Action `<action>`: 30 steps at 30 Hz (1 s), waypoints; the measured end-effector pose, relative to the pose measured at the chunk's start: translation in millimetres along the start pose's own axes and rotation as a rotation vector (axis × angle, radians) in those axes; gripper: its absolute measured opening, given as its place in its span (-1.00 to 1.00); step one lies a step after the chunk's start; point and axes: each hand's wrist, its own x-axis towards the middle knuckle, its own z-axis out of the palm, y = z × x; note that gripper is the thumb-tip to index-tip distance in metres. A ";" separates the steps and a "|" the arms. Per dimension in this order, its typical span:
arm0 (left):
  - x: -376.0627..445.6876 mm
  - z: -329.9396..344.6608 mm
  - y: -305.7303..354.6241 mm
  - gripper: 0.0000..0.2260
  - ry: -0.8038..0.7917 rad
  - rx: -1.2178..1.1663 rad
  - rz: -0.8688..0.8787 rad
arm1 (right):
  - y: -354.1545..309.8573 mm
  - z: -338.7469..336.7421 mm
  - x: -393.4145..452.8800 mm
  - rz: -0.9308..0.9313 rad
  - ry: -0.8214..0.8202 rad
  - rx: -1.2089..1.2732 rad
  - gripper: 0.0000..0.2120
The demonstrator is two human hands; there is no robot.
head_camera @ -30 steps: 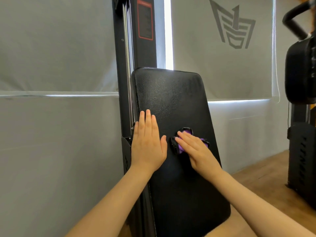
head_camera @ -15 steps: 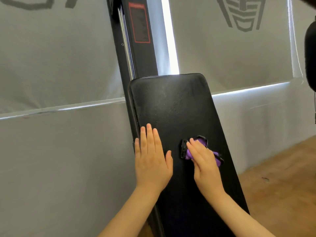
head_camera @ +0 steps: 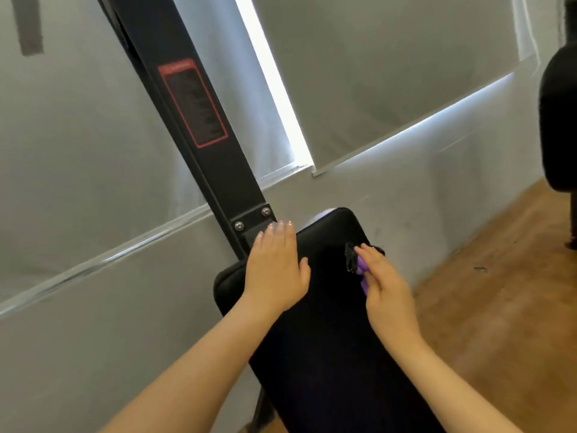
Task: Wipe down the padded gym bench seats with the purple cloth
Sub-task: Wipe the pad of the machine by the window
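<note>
We see a black metal upright post (head_camera: 199, 126) slanting across the frame, with a red-bordered warning label (head_camera: 192, 103) on its face and two silver bolts (head_camera: 252, 219) in a bracket at its lower end. Behind it hang pale grey roller blinds (head_camera: 374, 64), with a bright strip of daylight (head_camera: 274, 89) showing between them. At right lies a brown wooden floor (head_camera: 487, 292), and a dark padded machine part (head_camera: 559, 120) stands at the edge.
</note>
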 end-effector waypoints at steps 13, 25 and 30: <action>16.0 -15.6 -40.3 -0.31 -0.212 -0.219 0.284 | -66.9 32.1 124.1 -0.212 -0.461 -0.377 -0.72; 17.0 -12.3 -45.8 -0.29 -0.253 -0.300 0.306 | -41.1 36.6 104.1 0.013 0.022 -0.232 -0.76; 17.0 -13.1 -46.9 -0.28 -0.244 -0.308 0.328 | -44.9 22.7 116.7 0.187 -0.097 -0.155 -0.79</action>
